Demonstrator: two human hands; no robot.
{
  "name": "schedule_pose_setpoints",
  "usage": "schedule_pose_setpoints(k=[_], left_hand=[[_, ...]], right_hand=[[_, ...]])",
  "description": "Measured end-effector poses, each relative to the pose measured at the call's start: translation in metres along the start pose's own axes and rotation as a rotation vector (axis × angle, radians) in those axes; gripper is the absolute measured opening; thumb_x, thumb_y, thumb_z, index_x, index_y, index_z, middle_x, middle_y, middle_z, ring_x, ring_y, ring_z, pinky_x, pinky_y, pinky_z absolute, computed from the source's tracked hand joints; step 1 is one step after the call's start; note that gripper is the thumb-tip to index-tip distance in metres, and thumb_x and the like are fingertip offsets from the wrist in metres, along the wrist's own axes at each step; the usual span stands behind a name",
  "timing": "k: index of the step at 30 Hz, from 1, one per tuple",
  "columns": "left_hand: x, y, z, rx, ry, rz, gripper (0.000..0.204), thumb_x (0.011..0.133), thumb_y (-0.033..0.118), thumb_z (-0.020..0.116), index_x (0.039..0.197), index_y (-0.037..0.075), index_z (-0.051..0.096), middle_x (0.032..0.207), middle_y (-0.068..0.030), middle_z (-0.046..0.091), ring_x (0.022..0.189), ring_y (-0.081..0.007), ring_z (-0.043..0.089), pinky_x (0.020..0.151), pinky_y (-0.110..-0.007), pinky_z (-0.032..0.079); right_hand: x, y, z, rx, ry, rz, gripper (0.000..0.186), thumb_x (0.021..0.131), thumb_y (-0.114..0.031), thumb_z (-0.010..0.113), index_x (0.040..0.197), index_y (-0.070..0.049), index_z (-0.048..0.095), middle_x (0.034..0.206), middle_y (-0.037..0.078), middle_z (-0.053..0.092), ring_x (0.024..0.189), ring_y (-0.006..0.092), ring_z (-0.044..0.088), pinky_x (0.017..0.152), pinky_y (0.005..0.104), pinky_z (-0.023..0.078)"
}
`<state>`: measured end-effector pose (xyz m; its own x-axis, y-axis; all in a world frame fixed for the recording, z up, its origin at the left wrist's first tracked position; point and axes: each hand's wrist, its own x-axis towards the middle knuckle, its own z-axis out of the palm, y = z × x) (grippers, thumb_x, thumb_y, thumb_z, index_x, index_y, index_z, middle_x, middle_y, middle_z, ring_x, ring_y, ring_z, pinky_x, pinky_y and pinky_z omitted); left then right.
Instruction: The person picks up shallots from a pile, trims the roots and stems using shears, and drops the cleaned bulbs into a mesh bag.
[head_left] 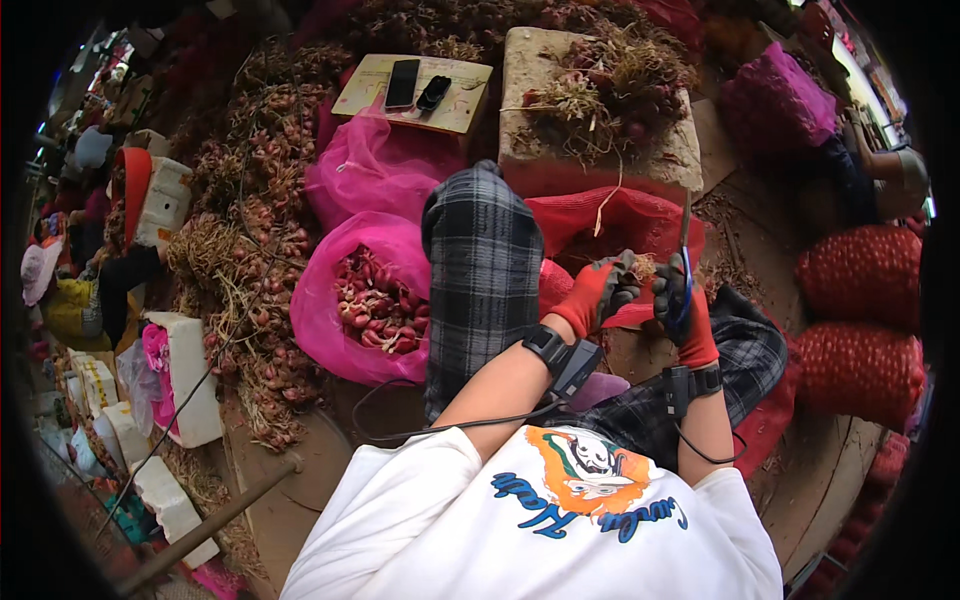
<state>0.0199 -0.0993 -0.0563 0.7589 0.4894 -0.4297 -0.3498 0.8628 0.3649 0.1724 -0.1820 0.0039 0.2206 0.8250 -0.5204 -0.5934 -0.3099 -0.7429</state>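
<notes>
My left hand (603,289), in a red glove with dark grey fingers, is closed over the red mesh bag between my legs. A pale dry tuft (643,267) shows at its fingertips, like the stalks on the shallots around; the bulb itself is hidden by the fingers. My right hand (684,318), gloved alike, grips blue-handled scissors (687,262) with the blades pointing up and away from me. Both hands are close together. Below them the red mesh bag (655,215) lies open. Left of my knee, a pink mesh bag (318,318) holds loose trimmed shallots (382,305).
Ahead stands a foam box (525,130) topped with dry-stalked shallots (615,85). Beside it, a yellowish box (365,80) bears a phone (403,83). Heaped shallots (265,190) spread to the left. Full red sacks (860,280) are stacked at right, near another person's arm (885,165).
</notes>
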Motion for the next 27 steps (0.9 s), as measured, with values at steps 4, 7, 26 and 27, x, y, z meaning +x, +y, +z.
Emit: schedule_pose_setpoints(k=[4,7,26,27], left_hand=[[-0.022,0.034,0.001,-0.197,0.044,-0.278,0.042,0.085,0.048,0.058,0.093,0.007,0.06,0.071,-0.0001,0.061,0.048,-0.0081,0.052,0.042,-0.015,0.045],[-0.016,0.045,-0.002,-0.37,0.033,-0.267,0.043,0.085,0.044,0.06,0.098,0.003,0.058,0.075,0.0005,0.064,0.056,-0.0092,0.057,0.043,-0.018,0.048],[-0.024,0.036,-0.002,-0.176,-0.037,-0.35,0.036,0.087,0.043,0.056,0.099,0.01,0.058,0.076,-0.0014,0.059,0.059,-0.0112,0.051,0.047,-0.021,0.044],[-0.028,0.034,-0.002,-0.068,-0.051,-0.281,0.034,0.088,0.042,0.055,0.106,0.013,0.055,0.081,-0.0018,0.059,0.061,-0.0118,0.051,0.05,-0.022,0.043]], right_hand=[[-0.031,-0.001,0.003,-0.41,0.037,-0.149,0.031,0.087,-0.029,0.059,0.108,-0.006,0.056,0.076,-0.001,0.057,0.06,0.0068,0.055,0.05,0.0194,0.041],[-0.064,-0.001,0.008,-1.119,0.239,-0.466,0.033,0.079,-0.03,0.066,0.1,-0.005,0.06,0.081,0.003,0.061,0.074,0.0192,0.061,0.063,0.03,0.047],[-0.098,0.011,0.011,-1.288,0.231,-0.488,0.049,0.07,-0.046,0.072,0.1,-0.009,0.059,0.088,0.011,0.061,0.075,0.0292,0.062,0.065,0.0366,0.048],[-0.097,0.011,0.011,-1.321,0.229,-0.506,0.05,0.07,-0.046,0.072,0.1,-0.009,0.059,0.088,0.011,0.061,0.075,0.0293,0.062,0.065,0.0369,0.048]])
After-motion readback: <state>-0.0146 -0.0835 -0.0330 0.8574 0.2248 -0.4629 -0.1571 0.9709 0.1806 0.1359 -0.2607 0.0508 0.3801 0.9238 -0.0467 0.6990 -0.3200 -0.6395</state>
